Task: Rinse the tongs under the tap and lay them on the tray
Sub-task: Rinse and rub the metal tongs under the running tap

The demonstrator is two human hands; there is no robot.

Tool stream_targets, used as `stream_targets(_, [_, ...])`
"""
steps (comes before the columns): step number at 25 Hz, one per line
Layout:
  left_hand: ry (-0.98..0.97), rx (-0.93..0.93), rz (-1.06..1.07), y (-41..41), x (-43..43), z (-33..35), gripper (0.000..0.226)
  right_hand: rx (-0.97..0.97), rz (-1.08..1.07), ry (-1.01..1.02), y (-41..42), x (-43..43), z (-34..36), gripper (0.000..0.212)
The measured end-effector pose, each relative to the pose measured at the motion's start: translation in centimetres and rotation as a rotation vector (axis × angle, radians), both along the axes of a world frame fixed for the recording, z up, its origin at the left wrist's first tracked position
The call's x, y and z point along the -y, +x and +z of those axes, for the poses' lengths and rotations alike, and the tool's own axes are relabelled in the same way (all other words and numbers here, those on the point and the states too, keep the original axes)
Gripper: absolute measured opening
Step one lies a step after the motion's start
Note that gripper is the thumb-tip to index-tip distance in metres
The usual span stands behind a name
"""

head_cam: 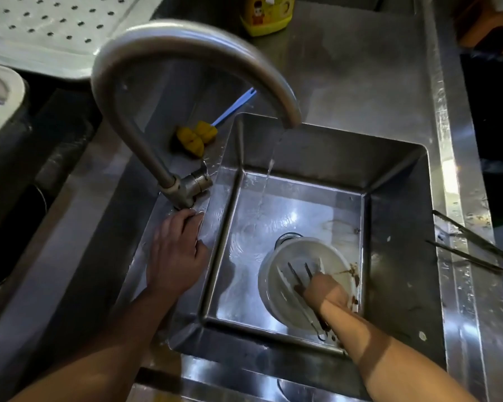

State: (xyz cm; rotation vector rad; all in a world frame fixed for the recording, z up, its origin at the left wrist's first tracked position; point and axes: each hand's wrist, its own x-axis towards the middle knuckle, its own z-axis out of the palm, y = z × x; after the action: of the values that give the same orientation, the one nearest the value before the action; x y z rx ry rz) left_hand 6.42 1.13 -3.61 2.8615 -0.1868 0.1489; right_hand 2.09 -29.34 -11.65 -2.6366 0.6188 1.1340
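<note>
A person stood at a stainless-steel sink [395, 227] as water ran from the curved tap [186, 44], the stream [266, 181] striking the basin floor to the left of a white bowl [276, 288] set over the drain. The right hand [324, 288] had its grip closed round the tongs [293, 272], whose two dark arms pointed into the bowl, apart from the falling water. The left hand [176, 250] rested on the wet counter [360, 68] with its fingertips at the tap's valve [199, 179]; whether that grip had closed on the valve could not be told.

The perforated tray [41, 24] lay well apart, at the far left beyond the tap's neck. A yellow brush [195, 137] lay behind the tap, a yellow bottle [266, 15] stood at the back, and long dark utensils [476, 248], tongs or chopsticks, lay on the right rim.

The rinse appeared not yet begun. Brown residue smeared the bowl's near edge, and tongs dragged through it might pick up fresh soil. Wet metal in a one-handed grip could slip and drop into the basin. On the way to the tray the tongs would have to cross the tap's arch, where a careless swing might strike it.
</note>
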Motion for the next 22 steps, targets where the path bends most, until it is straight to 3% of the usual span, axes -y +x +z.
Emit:
stream_targets(6, [0.031, 0.009, 0.017, 0.0, 0.2, 0.2, 0.054, 0.032, 0.060, 0.030, -0.9, -0.2, -1.7, 0.033])
stream_targets(12, [0.044, -0.009, 0.015, 0.0, 0.4, 0.9, 0.053, 0.091, -0.066, 0.092, -1.9, 1.0, -0.2, 0.033])
stream_targets(16, [0.049, -0.056, 0.028, -0.3, 0.7, 1.5, 0.055, 0.233, -0.248, 0.166, -2.9, 2.5, 2.3, 0.029])
stream_targets(22, [0.059, -0.099, 0.024, -0.5, 1.0, 2.3, 0.058, 0.494, -0.317, 0.284, -3.0, 5.1, 9.2, 0.029])
